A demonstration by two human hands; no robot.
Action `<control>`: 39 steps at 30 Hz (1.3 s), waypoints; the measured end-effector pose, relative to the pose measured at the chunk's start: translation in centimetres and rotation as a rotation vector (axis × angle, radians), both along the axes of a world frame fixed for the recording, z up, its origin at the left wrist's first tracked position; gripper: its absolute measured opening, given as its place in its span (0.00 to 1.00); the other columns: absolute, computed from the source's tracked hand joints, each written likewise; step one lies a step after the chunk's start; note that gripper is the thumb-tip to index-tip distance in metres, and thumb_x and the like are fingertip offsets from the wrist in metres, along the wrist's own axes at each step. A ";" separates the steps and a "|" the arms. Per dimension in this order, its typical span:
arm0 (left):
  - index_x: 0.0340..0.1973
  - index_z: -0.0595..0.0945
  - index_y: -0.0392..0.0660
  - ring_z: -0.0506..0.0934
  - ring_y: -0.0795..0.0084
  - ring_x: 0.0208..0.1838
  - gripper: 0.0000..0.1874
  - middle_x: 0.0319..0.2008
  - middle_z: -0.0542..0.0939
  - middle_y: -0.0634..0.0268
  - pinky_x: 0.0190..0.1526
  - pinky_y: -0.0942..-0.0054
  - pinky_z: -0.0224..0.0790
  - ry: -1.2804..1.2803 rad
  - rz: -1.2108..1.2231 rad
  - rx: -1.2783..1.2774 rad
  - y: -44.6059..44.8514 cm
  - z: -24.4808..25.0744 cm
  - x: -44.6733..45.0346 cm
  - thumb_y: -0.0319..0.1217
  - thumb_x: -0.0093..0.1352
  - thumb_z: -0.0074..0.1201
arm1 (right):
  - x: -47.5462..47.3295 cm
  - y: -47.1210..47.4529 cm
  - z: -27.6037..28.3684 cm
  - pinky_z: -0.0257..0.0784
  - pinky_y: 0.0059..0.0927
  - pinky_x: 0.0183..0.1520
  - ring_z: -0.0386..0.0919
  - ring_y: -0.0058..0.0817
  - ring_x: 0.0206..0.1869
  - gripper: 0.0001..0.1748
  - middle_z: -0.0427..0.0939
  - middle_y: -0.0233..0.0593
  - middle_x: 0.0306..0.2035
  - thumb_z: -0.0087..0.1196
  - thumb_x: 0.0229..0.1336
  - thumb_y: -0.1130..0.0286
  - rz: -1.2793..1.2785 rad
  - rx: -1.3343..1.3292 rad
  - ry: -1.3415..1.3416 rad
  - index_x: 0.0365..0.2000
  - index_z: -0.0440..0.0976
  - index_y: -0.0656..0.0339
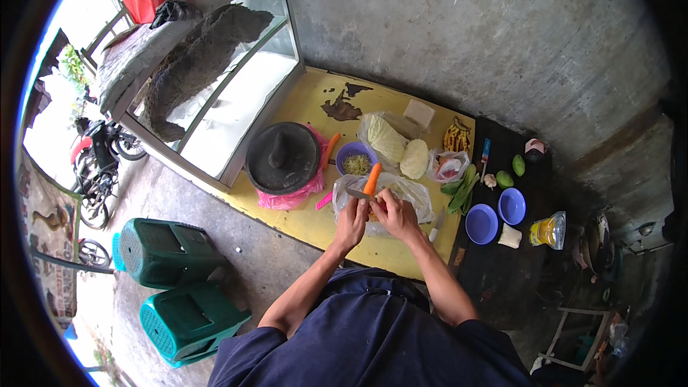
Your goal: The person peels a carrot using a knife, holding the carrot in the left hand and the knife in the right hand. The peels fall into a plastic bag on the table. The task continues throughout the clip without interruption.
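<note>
Over the table, a peeled-looking orange carrot (372,178) points away from me, its lower end at the fingers of my left hand (352,223). My right hand (396,216) grips a small knife (357,193), whose blade lies across the carrot. The knife's handle is mostly hidden by my fingers. Beneath both hands spreads a clear plastic bag (419,193) with some orange bits in it. Just beyond, a purple bowl (341,165) contains shredded pale-green vegetable (357,163). Cut cabbage (385,140) and another pale cabbage piece (414,159) sit behind the bag.
A stone mortar with pestle (282,158) rests on pink plastic, beside another carrot (332,148). To the right are a white-handled knife (437,226), leafy greens (461,191), bananas (457,135) and two purple bowls (481,224). A glass display case (236,102) stands left; green stools (183,325) are below.
</note>
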State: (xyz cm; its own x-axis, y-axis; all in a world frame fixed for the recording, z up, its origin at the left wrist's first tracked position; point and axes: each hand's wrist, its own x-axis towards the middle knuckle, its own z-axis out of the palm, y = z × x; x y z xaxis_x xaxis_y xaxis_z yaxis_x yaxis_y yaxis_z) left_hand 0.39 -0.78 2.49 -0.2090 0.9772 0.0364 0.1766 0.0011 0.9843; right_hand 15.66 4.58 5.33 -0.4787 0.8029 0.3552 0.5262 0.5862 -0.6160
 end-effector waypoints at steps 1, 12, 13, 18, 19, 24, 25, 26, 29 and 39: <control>0.46 0.77 0.36 0.77 0.64 0.27 0.21 0.22 0.78 0.57 0.32 0.61 0.69 -0.033 0.001 -0.010 0.0 0.1 0.0 0.44 0.82 0.39 | 0.0 0.0 0.0 0.72 0.46 0.24 0.81 0.48 0.26 0.13 0.78 0.42 0.25 0.61 0.66 0.67 -0.009 -0.007 0.003 0.37 0.66 0.58; 0.49 0.77 0.37 0.75 0.73 0.27 0.19 0.25 0.76 0.63 0.30 0.68 0.70 -0.266 -0.066 -0.076 0.0 -0.8 -0.4 0.38 0.80 0.34 | 0.1 -0.5 0.2 0.74 0.46 0.31 0.84 0.47 0.31 0.13 0.82 0.45 0.29 0.61 0.66 0.67 0.009 -0.136 0.109 0.42 0.69 0.60; 0.49 0.77 0.37 0.75 0.73 0.28 0.19 0.25 0.76 0.63 0.31 0.69 0.71 -0.316 -0.078 -0.086 0.0 -0.9 -0.3 0.38 0.79 0.34 | 0.0 -0.4 0.0 0.73 0.44 0.29 0.84 0.45 0.30 0.13 0.81 0.44 0.27 0.60 0.67 0.66 0.007 -0.127 0.121 0.43 0.69 0.59; 0.52 0.75 0.35 0.74 0.75 0.28 0.18 0.28 0.77 0.63 0.32 0.70 0.73 -0.324 -0.101 -0.051 0.0 -1.3 -0.1 0.35 0.79 0.36 | 0.0 -0.3 0.2 0.72 0.40 0.28 0.82 0.42 0.26 0.14 0.81 0.42 0.24 0.60 0.68 0.65 0.026 -0.101 0.140 0.46 0.69 0.59; 0.53 0.74 0.35 0.74 0.75 0.29 0.17 0.29 0.77 0.63 0.32 0.70 0.73 -0.325 -0.102 -0.072 0.0 -1.4 -0.1 0.35 0.79 0.36 | 0.1 -0.3 0.4 0.72 0.40 0.28 0.81 0.41 0.25 0.14 0.81 0.42 0.25 0.60 0.68 0.65 0.028 -0.090 0.124 0.47 0.70 0.59; 0.54 0.73 0.36 0.75 0.75 0.29 0.16 0.28 0.76 0.65 0.33 0.71 0.74 -0.340 -0.116 -0.044 -0.1 -1.5 0.0 0.34 0.80 0.37 | 0.2 -0.7 1.7 0.77 0.49 0.42 0.82 0.53 0.37 0.16 0.84 0.48 0.34 0.61 0.64 0.68 0.058 -0.174 0.094 0.50 0.75 0.57; 0.54 0.73 0.36 0.75 0.75 0.29 0.16 0.28 0.76 0.65 0.33 0.72 0.74 -0.337 -0.110 -0.046 -0.2 -1.5 0.0 0.35 0.80 0.37 | 0.1 -0.7 1.7 0.77 0.48 0.42 0.83 0.52 0.37 0.16 0.84 0.48 0.35 0.61 0.64 0.68 0.077 -0.148 0.108 0.51 0.76 0.57; 0.56 0.72 0.35 0.75 0.75 0.29 0.17 0.28 0.76 0.65 0.33 0.72 0.74 -0.342 -0.117 -0.045 -0.1 -1.5 0.0 0.34 0.80 0.37 | 0.0 -0.8 1.7 0.77 0.48 0.42 0.83 0.52 0.38 0.17 0.85 0.48 0.36 0.60 0.64 0.68 0.095 -0.122 0.121 0.52 0.76 0.56; 0.61 0.71 0.34 0.76 0.75 0.30 0.20 0.30 0.77 0.64 0.33 0.72 0.75 -0.357 -0.143 -0.046 0.1 -1.5 -0.2 0.34 0.79 0.37 | 0.2 -0.8 1.4 0.78 0.44 0.42 0.84 0.49 0.40 0.20 0.86 0.48 0.40 0.60 0.64 0.68 0.096 -0.171 0.171 0.55 0.77 0.56; 0.65 0.70 0.34 0.78 0.74 0.34 0.24 0.33 0.79 0.62 0.35 0.72 0.75 -0.377 -0.102 -0.047 0.1 -0.8 -0.2 0.34 0.78 0.39 | 1.4 -0.5 -0.8 0.67 0.37 0.26 0.75 0.35 0.20 0.18 0.75 0.40 0.19 0.58 0.69 0.63 -0.169 -0.421 0.209 0.54 0.74 0.60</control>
